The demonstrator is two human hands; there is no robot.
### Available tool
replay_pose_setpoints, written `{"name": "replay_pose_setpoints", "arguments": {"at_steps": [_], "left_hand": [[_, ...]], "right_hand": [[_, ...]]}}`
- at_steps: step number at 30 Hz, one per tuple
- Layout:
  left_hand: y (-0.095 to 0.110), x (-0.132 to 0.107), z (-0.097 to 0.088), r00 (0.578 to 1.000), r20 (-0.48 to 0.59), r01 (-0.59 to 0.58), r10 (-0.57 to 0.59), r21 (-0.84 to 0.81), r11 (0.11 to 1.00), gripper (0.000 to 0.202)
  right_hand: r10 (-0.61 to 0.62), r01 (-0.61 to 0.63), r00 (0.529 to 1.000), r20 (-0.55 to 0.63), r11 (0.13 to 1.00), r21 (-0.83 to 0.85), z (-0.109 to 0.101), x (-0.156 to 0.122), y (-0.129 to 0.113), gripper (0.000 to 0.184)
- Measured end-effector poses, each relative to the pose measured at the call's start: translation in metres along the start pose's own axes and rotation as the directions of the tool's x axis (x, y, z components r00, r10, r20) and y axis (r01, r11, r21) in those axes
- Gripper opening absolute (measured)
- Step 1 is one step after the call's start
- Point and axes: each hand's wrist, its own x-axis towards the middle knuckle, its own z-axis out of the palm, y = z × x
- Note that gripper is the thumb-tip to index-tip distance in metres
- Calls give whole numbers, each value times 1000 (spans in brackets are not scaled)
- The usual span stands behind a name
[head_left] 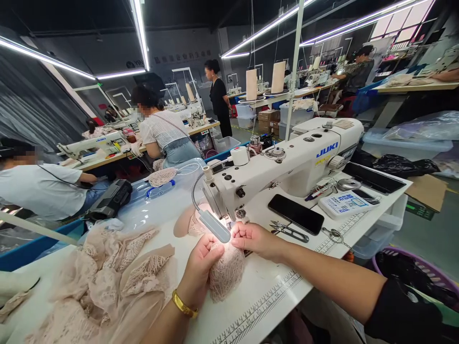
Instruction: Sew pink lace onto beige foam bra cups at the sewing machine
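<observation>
Under the needle end of a white sewing machine point(258, 172) lies a beige lace piece point(225, 274), shaped like a bra cup. My left hand point(202, 258) pinches its left edge, thumb on top. On the right, my right hand point(251, 239) grips the lace close to the needle, thumb and fingers pressed together. A grey lamp head point(215, 227) lights the spot and partly covers the needle area. Another beige cup piece point(184, 222) rests just behind the lamp. To the left spreads a heap of beige lace fabric point(107, 272).
Right of the machine lie a black phone point(296, 213), thread snips point(290, 230) and a white box point(344, 204). A printed ruler point(265, 306) runs along the table's front edge. Thread cones point(278, 77) stand behind. Co-workers sit at other machines; one person point(219, 98) stands.
</observation>
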Motion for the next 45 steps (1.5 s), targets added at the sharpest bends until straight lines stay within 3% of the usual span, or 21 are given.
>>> {"name": "replay_pose_setpoints", "arguments": {"at_steps": [4,9,22,45], "left_hand": [[5,1,1,997,61,-49,48,13,999,31],[2,1,0,997,28,67,-68,12,998,36],[10,-5,10,981,54,191,-185,-144,971,35],[3,-4,7,984,110,161,-138,-240,957,31]], "right_hand": [[-5,4,1000,-6,1000,-25,1,-1,-3,40],[21,-21,999,-25,1000,-18,5,-2,-8,45],[-7,7,1000,-7,1000,16,5,-4,-10,48],[-3,3,1000,-17,1000,-11,6,-4,-11,52]]}}
